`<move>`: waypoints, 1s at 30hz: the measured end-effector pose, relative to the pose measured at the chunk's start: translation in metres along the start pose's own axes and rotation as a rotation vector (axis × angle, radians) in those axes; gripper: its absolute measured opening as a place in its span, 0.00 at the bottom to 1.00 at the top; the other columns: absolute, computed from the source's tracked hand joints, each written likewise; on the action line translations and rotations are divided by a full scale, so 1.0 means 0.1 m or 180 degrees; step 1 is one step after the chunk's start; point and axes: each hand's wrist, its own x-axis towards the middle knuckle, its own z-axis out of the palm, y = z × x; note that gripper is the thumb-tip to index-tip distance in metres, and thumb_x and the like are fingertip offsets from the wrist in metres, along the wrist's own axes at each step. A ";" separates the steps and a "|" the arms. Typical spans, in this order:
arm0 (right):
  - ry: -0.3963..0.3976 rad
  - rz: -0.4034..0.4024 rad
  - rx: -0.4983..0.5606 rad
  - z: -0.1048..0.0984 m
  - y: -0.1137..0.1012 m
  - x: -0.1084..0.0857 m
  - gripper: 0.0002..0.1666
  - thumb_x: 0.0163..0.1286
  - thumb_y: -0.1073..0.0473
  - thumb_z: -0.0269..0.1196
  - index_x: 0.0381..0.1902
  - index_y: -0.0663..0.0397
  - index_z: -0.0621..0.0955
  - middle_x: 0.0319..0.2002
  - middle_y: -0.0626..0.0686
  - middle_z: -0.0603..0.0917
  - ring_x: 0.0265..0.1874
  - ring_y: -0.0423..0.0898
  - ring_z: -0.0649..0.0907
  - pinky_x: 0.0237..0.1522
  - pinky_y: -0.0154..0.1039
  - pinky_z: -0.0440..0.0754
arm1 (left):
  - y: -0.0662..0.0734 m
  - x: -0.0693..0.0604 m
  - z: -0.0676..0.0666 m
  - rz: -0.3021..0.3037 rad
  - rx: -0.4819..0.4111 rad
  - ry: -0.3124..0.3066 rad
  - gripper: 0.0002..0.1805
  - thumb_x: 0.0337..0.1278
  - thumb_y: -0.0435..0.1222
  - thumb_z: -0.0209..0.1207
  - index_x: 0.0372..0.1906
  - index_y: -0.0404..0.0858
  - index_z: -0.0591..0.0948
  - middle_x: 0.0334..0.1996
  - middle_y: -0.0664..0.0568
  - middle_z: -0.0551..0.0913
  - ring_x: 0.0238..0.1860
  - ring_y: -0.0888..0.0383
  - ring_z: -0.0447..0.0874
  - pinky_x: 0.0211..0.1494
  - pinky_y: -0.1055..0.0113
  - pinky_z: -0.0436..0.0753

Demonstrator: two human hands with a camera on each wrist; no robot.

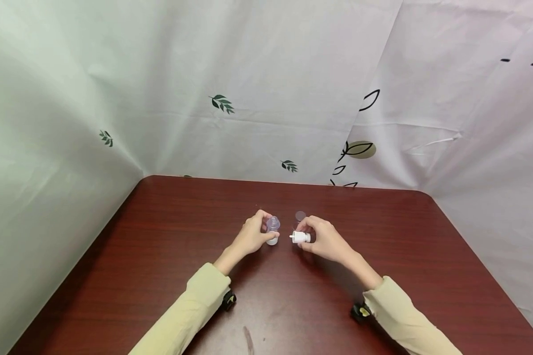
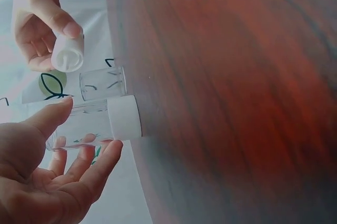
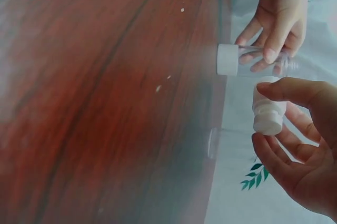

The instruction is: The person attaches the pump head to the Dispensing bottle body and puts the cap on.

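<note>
Bottle (image 1: 273, 224) is upright mid-frame, left hand (image 1: 251, 235) curled round it; right hand (image 1: 327, 241), just right, pinches the cap (image 1: 300, 237) sideways, nub bottle-ward.

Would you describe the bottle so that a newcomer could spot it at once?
At the reddish-brown table, find the person's left hand. It holds the bottle upright. A clear body on a white base sets it apart from the all-clear cylinder nearby and the white cap-like part in the right hand.
</note>
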 end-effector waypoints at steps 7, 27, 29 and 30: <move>0.0142 -0.0105 0.0037 0.01 -0.04 0.03 0.19 0.47 0.67 0.74 0.37 0.53 0.80 0.32 0.46 0.80 0.32 0.40 0.78 0.36 0.39 0.80 | -0.01 0.00 -0.01 0.0058 -0.0024 -0.0059 0.22 0.48 0.33 0.70 0.47 0.33 0.74 0.34 0.45 0.79 0.36 0.53 0.77 0.39 0.66 0.77; 0.0219 -0.0056 0.0087 0.04 -0.11 0.07 0.18 0.51 0.64 0.72 0.40 0.51 0.80 0.33 0.46 0.80 0.32 0.39 0.76 0.34 0.33 0.75 | -0.03 0.01 -0.01 -0.0022 -0.0052 -0.0105 0.22 0.50 0.34 0.69 0.48 0.34 0.73 0.37 0.44 0.79 0.39 0.52 0.78 0.42 0.64 0.78; 0.0234 -0.0049 0.0128 0.05 -0.12 0.08 0.18 0.51 0.64 0.72 0.40 0.50 0.80 0.33 0.46 0.79 0.31 0.39 0.75 0.33 0.33 0.75 | -0.03 0.01 -0.01 -0.0015 -0.0043 -0.0105 0.22 0.50 0.34 0.69 0.48 0.34 0.73 0.37 0.45 0.79 0.39 0.53 0.78 0.42 0.64 0.79; 0.0242 -0.0044 0.0139 0.05 -0.12 0.08 0.17 0.51 0.64 0.72 0.40 0.50 0.80 0.33 0.46 0.79 0.31 0.39 0.75 0.33 0.32 0.75 | -0.03 0.01 -0.01 -0.0016 -0.0039 -0.0105 0.22 0.50 0.34 0.69 0.48 0.34 0.73 0.37 0.45 0.79 0.39 0.53 0.78 0.43 0.64 0.79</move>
